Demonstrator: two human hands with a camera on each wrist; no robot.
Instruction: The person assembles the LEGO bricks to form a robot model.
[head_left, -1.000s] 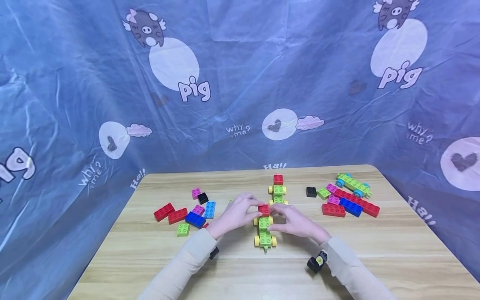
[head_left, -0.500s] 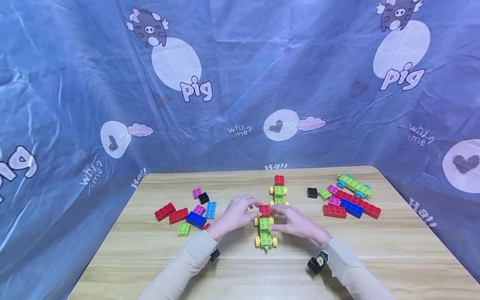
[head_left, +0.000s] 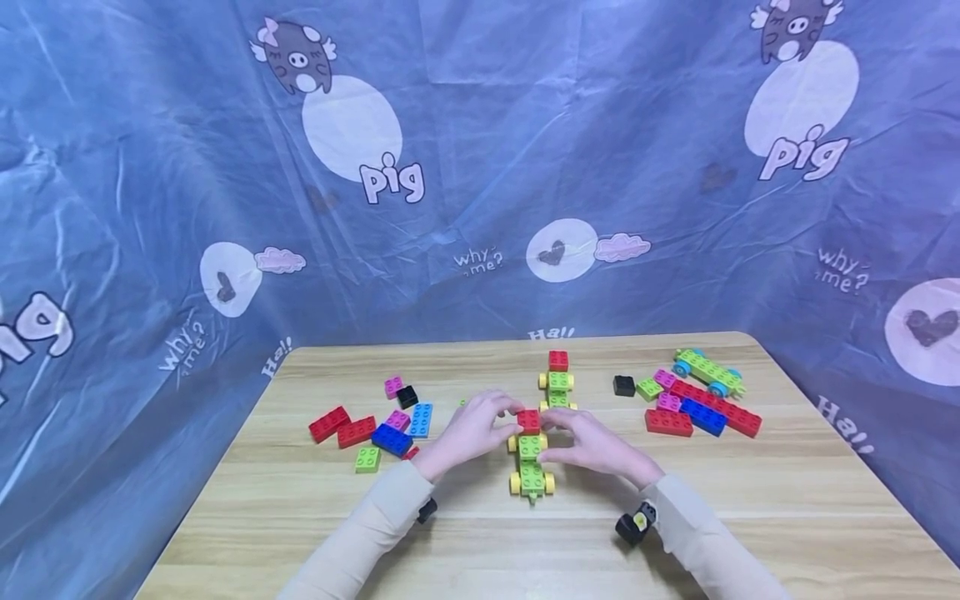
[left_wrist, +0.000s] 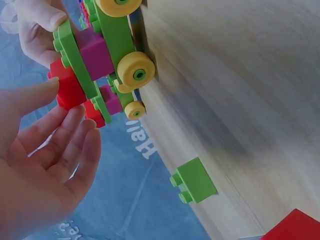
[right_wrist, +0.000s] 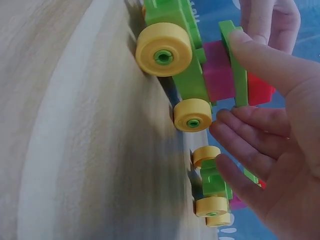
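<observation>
Near the table's middle stands a toy car with a lime base [head_left: 532, 477], yellow wheels [right_wrist: 164, 50], a purple brick [right_wrist: 218, 70] and a lime plate [right_wrist: 239, 82] stacked on it. On the plate sits a red brick [head_left: 528, 422], which my left hand [head_left: 474, 427] pinches between thumb and fingers. From the other side my right hand [head_left: 596, 446] grips the lime plate, thumb at one edge and fingertips at the opposite one. A second, similar car [head_left: 558, 382] with its own red brick [head_left: 558, 360] stands just behind.
Loose bricks lie left, among them red [head_left: 329, 424], blue [head_left: 392, 439] and lime [head_left: 367, 459] ones. At right are a black brick [head_left: 624, 385], a long red brick [head_left: 738, 417], a blue brick [head_left: 703, 417] and a lime car base [head_left: 708, 372] with blue wheels. A patterned curtain [head_left: 465, 167] hangs behind.
Hands, red brick and car hold almost the same positions throughout. Only a slight shift of the whole head view shows after the first frame.
</observation>
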